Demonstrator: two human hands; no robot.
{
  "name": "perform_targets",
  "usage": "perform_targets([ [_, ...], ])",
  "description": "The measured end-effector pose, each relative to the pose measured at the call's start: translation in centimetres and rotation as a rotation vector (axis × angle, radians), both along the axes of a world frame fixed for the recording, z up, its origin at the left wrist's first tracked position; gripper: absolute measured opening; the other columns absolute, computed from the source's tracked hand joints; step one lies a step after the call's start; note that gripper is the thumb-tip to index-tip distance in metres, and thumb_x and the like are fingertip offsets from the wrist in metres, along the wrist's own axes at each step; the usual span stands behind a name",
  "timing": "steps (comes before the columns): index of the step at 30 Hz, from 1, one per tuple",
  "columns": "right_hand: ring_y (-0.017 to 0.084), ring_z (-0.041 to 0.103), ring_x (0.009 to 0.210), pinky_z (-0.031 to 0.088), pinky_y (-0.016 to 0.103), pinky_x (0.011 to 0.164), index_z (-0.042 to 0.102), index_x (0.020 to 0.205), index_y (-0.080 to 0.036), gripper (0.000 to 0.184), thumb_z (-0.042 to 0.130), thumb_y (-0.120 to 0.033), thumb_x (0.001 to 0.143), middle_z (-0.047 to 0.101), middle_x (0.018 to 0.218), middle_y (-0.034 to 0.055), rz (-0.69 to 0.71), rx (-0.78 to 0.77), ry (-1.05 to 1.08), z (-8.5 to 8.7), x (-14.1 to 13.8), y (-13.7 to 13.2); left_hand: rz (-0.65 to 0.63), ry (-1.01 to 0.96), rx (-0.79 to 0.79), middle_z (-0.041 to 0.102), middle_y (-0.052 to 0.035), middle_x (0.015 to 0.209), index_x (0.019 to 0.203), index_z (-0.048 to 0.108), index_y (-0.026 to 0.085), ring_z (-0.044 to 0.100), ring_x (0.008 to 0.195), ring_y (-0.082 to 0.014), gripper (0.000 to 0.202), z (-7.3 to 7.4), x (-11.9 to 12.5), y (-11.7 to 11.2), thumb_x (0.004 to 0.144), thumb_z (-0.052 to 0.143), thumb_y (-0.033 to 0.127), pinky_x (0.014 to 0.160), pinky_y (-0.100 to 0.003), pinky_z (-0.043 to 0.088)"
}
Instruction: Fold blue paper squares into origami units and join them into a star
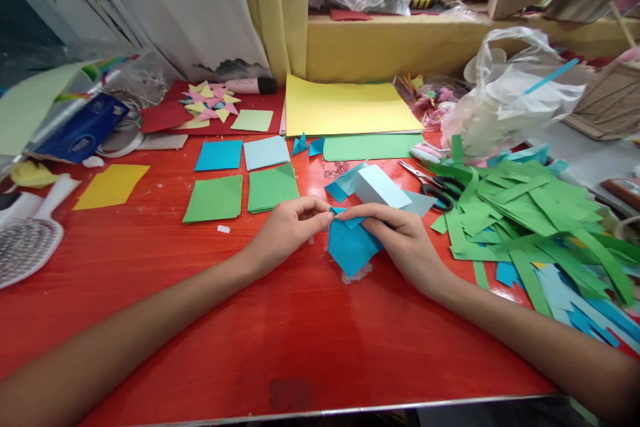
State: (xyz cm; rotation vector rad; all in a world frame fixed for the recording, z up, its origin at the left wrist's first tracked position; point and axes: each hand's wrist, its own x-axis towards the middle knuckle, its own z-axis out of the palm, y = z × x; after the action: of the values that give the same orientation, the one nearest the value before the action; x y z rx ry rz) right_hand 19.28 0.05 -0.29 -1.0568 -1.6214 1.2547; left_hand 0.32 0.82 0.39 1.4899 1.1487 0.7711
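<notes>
A blue paper piece [350, 243], partly folded, lies on the red table [200, 307] in front of me. My left hand [290, 223] pinches its upper edge with fingers closed. Pressing on the same fold from the right, my right hand [400, 237] has its fingers pinched on the paper's top corner. Just behind the hands sit a pale blue folded sheet [380, 188] and another blue scrap [343, 185].
Green paper squares [215, 199] and blue squares [219, 155] lie behind the hands. Black-handled scissors [435, 185] rest to the right beside a heap of green paper strips [525, 213]. Yellow sheets [345, 107], a plastic bag [505, 93] and a hairbrush [25, 240] ring the table.
</notes>
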Motion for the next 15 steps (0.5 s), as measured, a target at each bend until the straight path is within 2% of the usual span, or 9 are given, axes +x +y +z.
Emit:
perform_targets([
  [5,0.013,0.062,0.092,0.049,0.024,0.075,0.07,0.103,-0.028,0.022,0.053,-0.023,0.089,0.07,0.104,-0.0033,-0.032,0.034,-0.049,-0.05,0.09,-0.09,-0.013,-0.033,-0.02,0.051,0.0047,0.066,0.077,0.059,0.015,0.042,0.054,-0.0055,0.022,-0.25,-0.14,0.3,0.082,0.059,0.037,0.056,-0.021,0.035],
  [9,0.014,0.062,0.082,0.048,0.025,0.069,0.071,0.092,-0.024,0.022,0.05,-0.017,0.088,0.07,0.093,-0.0006,-0.03,0.037,-0.072,0.0,0.1,0.0,-0.023,-0.038,-0.015,0.05,0.0045,0.064,0.077,0.06,0.016,0.042,0.055,-0.0061,0.022,-0.25,-0.19,0.32,0.083,0.057,0.036,0.057,-0.022,0.034],
  [15,0.014,0.063,0.088,0.049,0.025,0.074,0.071,0.089,-0.023,0.023,0.05,-0.017,0.087,0.071,0.093,-0.001,-0.008,0.025,-0.044,0.03,0.05,0.09,-0.027,-0.04,-0.013,0.049,0.0044,0.059,0.076,0.06,0.016,0.043,0.055,-0.0075,0.021,-0.17,-0.2,0.25,0.085,0.055,0.035,0.058,-0.023,0.034],
])
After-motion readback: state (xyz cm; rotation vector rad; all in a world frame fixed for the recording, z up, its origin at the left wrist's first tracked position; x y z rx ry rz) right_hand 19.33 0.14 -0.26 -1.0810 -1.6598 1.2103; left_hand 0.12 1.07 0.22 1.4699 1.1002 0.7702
